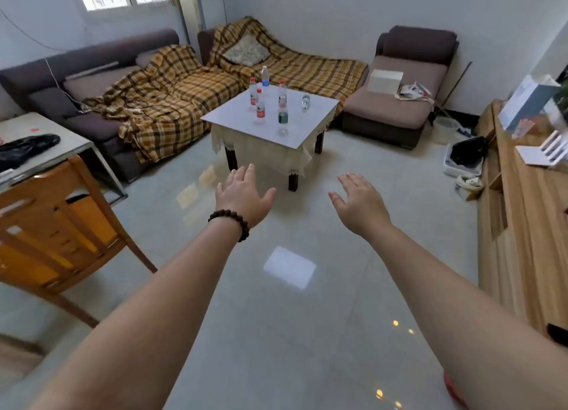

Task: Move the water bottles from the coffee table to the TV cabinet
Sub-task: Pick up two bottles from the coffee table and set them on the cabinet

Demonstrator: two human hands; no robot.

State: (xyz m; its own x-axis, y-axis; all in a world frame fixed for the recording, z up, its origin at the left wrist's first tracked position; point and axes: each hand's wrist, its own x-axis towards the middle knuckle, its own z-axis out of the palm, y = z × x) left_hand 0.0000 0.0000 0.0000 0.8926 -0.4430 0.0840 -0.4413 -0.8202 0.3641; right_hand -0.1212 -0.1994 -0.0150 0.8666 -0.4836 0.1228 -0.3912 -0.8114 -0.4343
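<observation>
Both arms are being held out forward over the tiled floor [307, 317], palms down. The left hand [242, 194], with a bead bracelet [230, 223] at the wrist, is being carried with its grip spread wide and nothing held in it. The right hand [359, 204] is likewise being carried with fingers splayed and its grip empty. Neither hand is touching anything.

Straight ahead and well apart from both hands, the white-topped counter [319, 124] is being faced. All six bottles are standing or lying on it, so the task is judged not yet started. Nearest is the green-labelled bottle [282, 116], upright, with its long axis vertical; just to its left is a red-labelled bottle [260, 108], also upright. The left hand is being held slightly nearer to this pair, and it is lined up almost under them, so a first grasp from the side is judged likeliest there. Further back, two more red-capped bottles [253, 91] [282, 90] and a blue-labelled bottle [265, 76] are standing upright. One clear bottle [305, 102] is lying on its side toward the right edge, its long axis running roughly front to back, on the right hand's side.

The wooden TV cabinet [522, 225] is being seen along the right wall, nearer the right arm.
</observation>
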